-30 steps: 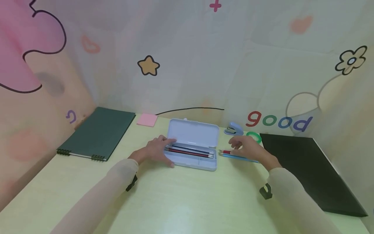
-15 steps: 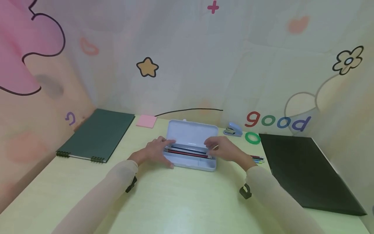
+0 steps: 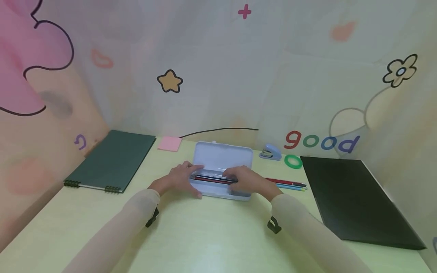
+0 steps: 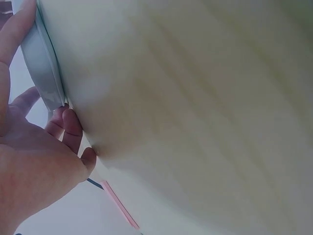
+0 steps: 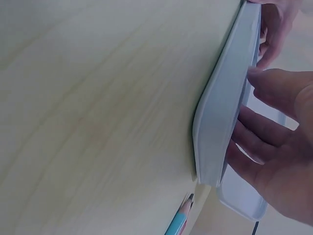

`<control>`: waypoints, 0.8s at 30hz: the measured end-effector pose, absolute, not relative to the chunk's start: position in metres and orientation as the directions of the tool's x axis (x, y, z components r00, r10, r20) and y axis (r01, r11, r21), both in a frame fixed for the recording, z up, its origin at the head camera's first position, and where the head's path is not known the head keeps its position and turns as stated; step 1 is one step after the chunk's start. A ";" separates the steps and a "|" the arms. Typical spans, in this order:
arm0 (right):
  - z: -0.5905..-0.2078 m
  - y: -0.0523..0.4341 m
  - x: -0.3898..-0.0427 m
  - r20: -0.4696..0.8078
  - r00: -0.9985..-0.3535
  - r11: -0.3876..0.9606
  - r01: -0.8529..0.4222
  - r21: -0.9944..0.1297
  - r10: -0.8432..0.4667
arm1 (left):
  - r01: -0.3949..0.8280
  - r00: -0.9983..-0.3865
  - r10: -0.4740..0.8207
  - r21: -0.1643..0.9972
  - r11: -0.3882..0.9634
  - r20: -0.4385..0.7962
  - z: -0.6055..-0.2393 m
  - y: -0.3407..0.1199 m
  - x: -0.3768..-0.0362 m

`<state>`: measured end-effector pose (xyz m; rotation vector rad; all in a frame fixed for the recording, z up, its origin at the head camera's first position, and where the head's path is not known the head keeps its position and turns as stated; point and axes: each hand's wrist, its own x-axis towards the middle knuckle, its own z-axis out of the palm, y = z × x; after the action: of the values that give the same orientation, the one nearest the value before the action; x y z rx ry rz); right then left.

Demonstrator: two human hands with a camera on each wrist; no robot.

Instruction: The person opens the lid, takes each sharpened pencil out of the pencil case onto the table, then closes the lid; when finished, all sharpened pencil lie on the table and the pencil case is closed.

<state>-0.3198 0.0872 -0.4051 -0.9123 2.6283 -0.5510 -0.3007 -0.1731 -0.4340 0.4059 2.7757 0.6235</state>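
Observation:
A pale blue pencil case lies open on the table with its lid raised at the back. Several pencils, dark and red, lie in its long rear compartment. My left hand grips the case's left end, thumb at the front and fingers round the side. My right hand reaches into the case over the pencils' right ends. In the right wrist view its fingers go in behind the case wall, so I cannot tell whether they pinch a pencil. Red and blue pencils lie right of the case.
Behind stand a blue stapler and a green tape roll. A black flat board or folder lies on the right. At the left are a dark green spiral notebook and pink sticky notes. A printed curtain closes off the back.
My right hand has moved left from the loose pencils on the table to the case and down into its rear compartment. My left hand keeps its hold on the case.

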 end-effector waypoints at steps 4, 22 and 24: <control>-0.408 0.079 -0.321 -0.135 -0.744 0.722 -0.563 -0.401 -0.655 | 0.211 -0.925 0.326 0.447 0.869 -0.197 -0.435 -0.173 -0.302; -0.411 0.067 -0.324 -0.195 -0.728 0.720 -0.530 -0.448 -0.657 | 0.186 -0.930 0.305 0.454 0.871 -0.204 -0.436 -0.175 -0.301; -0.409 0.067 -0.326 -0.203 -0.725 0.721 -0.529 -0.447 -0.658 | 0.186 -0.931 0.304 0.450 0.874 -0.205 -0.436 -0.174 -0.301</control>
<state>-0.3261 0.0667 -0.4092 -0.9221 2.5777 -0.5162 -0.3012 -0.1744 -0.4362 0.3700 2.7753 0.6273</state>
